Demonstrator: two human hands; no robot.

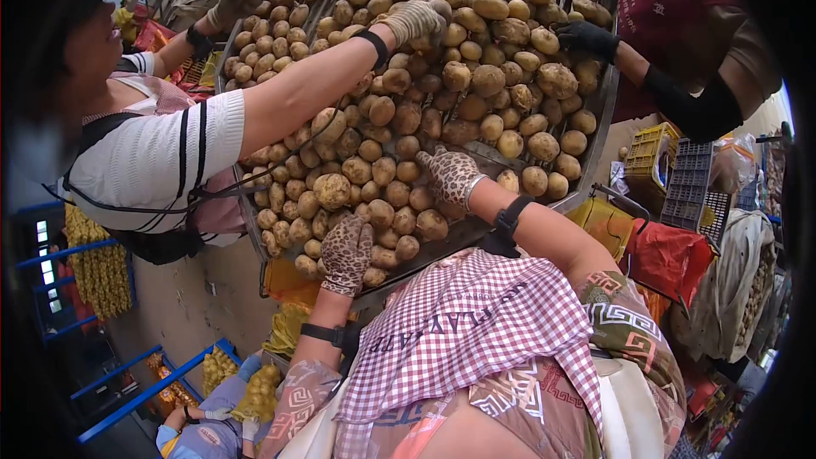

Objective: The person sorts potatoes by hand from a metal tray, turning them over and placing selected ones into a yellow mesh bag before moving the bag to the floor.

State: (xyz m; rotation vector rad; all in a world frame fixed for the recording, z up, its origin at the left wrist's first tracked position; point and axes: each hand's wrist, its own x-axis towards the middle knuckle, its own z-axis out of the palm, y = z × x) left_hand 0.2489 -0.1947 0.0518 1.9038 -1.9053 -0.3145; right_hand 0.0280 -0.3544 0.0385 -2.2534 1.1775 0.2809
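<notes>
Loose, soil-dusted potatoes point(382, 172) are heaped over a metal sorting table point(489, 157). My left hand point(347, 251), in a leopard-print glove, lies palm down on potatoes by the near edge. Its fingers reach forward; their tips are partly hidden among the potatoes. To its right and farther in, my right hand point(453, 177) wears a matching glove and points leftward. Its fingers are apart and touch the potatoes beside a bare strip of the table. No potato shows clearly gripped in either hand.
At left, a co-worker's gloved hand point(416, 21) reaches across the heap. Another person's black glove point(586, 38) rests at the right edge. Yellow crates point(648, 153), dark crates point(688, 178) and a red bag point(667, 259) stand right. Blue racks point(153, 391) stand lower left.
</notes>
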